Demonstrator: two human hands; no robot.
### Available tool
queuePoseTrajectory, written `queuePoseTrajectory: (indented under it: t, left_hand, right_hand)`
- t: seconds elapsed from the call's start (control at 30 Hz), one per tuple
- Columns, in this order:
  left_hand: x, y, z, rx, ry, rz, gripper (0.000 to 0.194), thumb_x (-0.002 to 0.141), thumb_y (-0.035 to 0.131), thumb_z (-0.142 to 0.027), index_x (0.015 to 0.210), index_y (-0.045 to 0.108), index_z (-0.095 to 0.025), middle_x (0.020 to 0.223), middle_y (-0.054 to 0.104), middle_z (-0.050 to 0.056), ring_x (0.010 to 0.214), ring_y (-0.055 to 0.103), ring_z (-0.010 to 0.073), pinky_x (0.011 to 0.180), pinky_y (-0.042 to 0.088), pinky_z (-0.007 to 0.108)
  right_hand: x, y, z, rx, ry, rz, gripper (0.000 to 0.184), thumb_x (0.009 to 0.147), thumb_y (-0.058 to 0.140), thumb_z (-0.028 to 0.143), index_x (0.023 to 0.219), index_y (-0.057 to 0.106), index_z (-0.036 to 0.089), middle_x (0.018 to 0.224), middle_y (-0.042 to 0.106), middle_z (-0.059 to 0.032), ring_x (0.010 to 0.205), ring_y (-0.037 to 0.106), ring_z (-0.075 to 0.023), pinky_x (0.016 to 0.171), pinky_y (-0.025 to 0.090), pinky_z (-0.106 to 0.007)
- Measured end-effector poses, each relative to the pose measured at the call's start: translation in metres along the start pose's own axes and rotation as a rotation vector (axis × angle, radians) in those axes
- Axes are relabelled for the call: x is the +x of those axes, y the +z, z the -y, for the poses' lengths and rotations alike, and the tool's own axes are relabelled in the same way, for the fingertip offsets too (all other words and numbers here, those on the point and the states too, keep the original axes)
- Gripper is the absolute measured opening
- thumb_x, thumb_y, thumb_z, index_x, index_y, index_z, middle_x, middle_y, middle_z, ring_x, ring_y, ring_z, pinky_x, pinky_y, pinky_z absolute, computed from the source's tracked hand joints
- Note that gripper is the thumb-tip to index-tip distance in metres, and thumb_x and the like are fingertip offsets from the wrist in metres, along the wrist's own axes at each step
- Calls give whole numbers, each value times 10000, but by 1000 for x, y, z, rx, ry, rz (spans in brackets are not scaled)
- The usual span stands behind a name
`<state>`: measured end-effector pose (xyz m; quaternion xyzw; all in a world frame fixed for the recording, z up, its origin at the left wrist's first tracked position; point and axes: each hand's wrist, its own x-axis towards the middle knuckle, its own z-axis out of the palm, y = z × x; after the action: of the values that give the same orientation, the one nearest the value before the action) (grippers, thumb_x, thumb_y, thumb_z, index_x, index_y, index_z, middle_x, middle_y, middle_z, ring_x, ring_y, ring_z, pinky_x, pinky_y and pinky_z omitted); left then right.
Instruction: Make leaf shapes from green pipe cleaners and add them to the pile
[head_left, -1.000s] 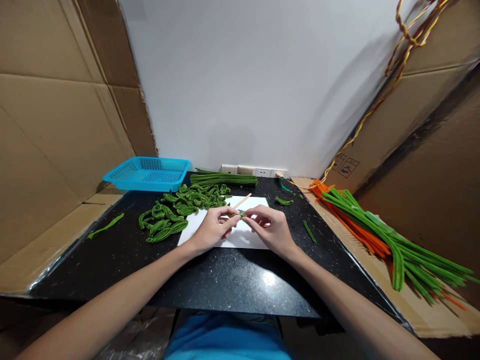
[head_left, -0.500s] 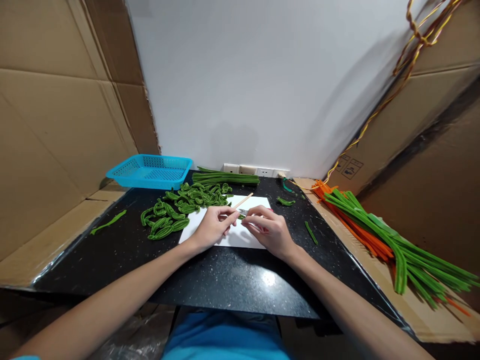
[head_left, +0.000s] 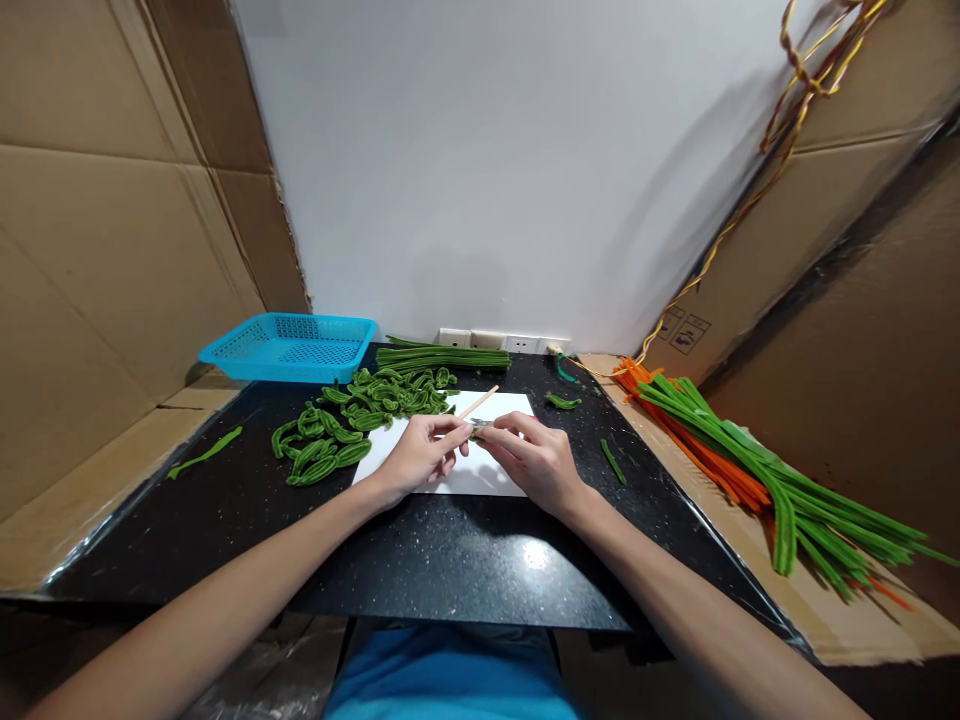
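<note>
Fingers (head_left: 451, 439) either side of small green piece (head_left: 475, 437)

We're looking from the wearer's head, forward and down, close over the speckled black tabletop (head_left: 420, 560), pale wall (head_left: 510, 170) ahead.

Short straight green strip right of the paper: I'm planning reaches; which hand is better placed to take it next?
Probably the right hand: it is nearer the strip than the left hand, though it seems to hold a metal tool.
</note>
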<state>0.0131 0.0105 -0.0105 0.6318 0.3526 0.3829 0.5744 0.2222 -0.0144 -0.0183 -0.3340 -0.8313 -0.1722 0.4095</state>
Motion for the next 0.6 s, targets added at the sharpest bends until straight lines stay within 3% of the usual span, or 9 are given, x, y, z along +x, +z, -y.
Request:
queuePoseTrajectory:
  t: [0.2,0.4,0.6]
  left_hand:
    - [0,-5,1,-58,-58,91,441,841,742,-555,749,632,-138,569,567,-32,369,457,47,327,327,149]
    - [-1,-6,3,-31,-75,113,445,859,728,-559,757,636,-135,511,541,-33,356,433,51,333,315,148]
    - [-1,-8,6,-35,-33,98,405,842,761,-523,819,661,-132,584,558,-24,426,478,63,362,336,152]
  right_hand:
    - [2,-3,-2,-64,-119,-14,154,1021,625,204,1149,712,212,970,766,-37,793,691,-121,683,475,-220]
    - [1,-4,-4,-115,-199,14,167,1042,561,154,1115,707,189,957,776,-48,809,712,-133,683,463,-232]
    - [2,7,0,0,-29,30,196,1054,569,271,971,710,163,827,740,-37,663,652,-124,613,433,-233]
